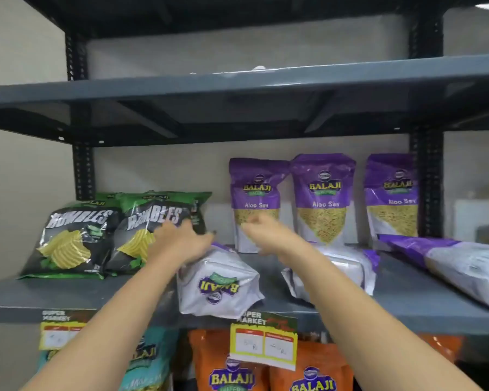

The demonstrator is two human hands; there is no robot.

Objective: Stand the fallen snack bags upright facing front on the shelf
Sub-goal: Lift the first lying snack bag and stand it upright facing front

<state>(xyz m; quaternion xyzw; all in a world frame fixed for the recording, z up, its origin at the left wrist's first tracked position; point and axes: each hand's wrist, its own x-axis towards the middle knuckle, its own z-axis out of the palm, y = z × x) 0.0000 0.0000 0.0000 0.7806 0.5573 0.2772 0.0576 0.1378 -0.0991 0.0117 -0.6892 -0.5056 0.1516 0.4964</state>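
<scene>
Three purple Aloo Sev bags stand upright at the back of the grey shelf [141,294]: one [256,190], a middle one [323,196] and a right one [391,196]. Three more lie fallen in front: a white-backed bag [219,286] with its logo upside down, a second [347,266] behind my right forearm, and a third [463,263] at the far right. My left hand [181,241] rests on the top end of the upside-down bag, fingers spread. My right hand [266,231] hovers in front of the leftmost upright bag, blurred, holding nothing I can see.
Black and green Rumbles chip bags [74,238] lean at the shelf's left. A bare upper shelf [237,83] hangs above. Price tags [263,342] hang from the shelf edge. Orange bags [232,371] and teal bags [144,359] fill the shelf below. Black uprights [426,179] frame the sides.
</scene>
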